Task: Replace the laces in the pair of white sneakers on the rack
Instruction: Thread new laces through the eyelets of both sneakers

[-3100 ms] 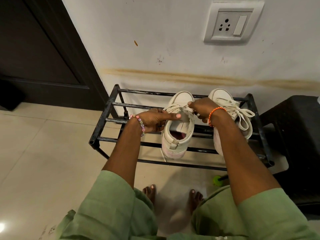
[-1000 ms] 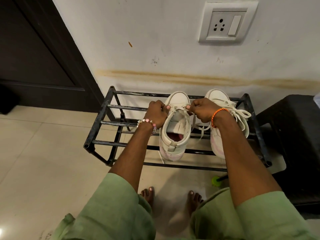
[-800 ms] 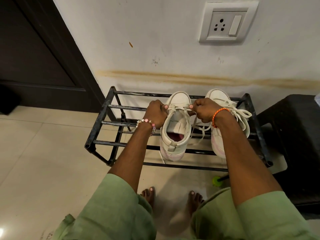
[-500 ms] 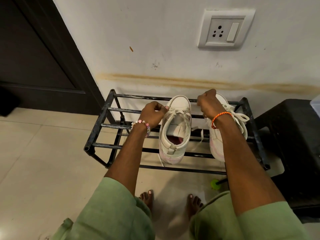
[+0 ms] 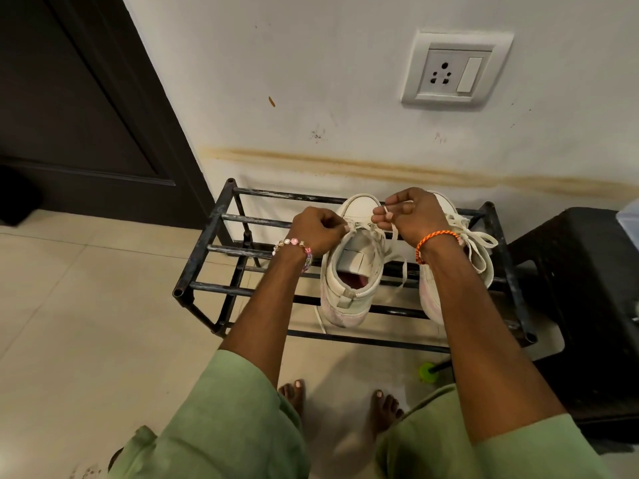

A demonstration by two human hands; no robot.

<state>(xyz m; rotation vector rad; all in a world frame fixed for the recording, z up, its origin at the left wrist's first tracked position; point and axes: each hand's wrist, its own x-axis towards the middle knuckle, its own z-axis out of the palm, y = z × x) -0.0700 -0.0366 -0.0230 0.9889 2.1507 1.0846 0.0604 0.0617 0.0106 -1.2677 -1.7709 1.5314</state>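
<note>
- The fingers of our right hand point(image 5: 413, 216) are curled, with fingertips point(image 5: 389, 216) pinched together on a thin white lace point(image 5: 394, 229), just above the middle of the frame.
- The fingers of our left hand point(image 5: 316, 231) are curled too, and its fingertips point(image 5: 345, 228) pinch at the lace holes on the near edge of the left sneaker point(image 5: 352, 271); how much lace they hold is too small to tell.
- Both hands sit close together over the front part of that left sneaker, which stands on the top bars of a black metal rack point(image 5: 221, 216) in the centre of the frame, toe toward the wall, heel toward us, its pink lining showing.
- The lace runs from the right-hand pinch down to the sneaker, and a loose strand hangs off the sneaker's right side through the rack bars.
- The right sneaker point(image 5: 473, 250) stands just beside it on the same rack, partly hidden by our right forearm, with its lace tied in a bow.
- We wear a beaded bracelet point(image 5: 294, 247) on the left wrist and an orange thread band point(image 5: 434, 238) on the right wrist, plus green sleeves.
- Our bare feet point(image 5: 383, 409) stand on pale floor tiles at the bottom centre.
- A white wall socket point(image 5: 453, 69) sits at the upper right, a dark door point(image 5: 69, 98) fills the upper left, and a black stool point(image 5: 587, 271) stands at the right edge.
- A small green object point(image 5: 428, 371) lies on the floor below the rack's right end.
</note>
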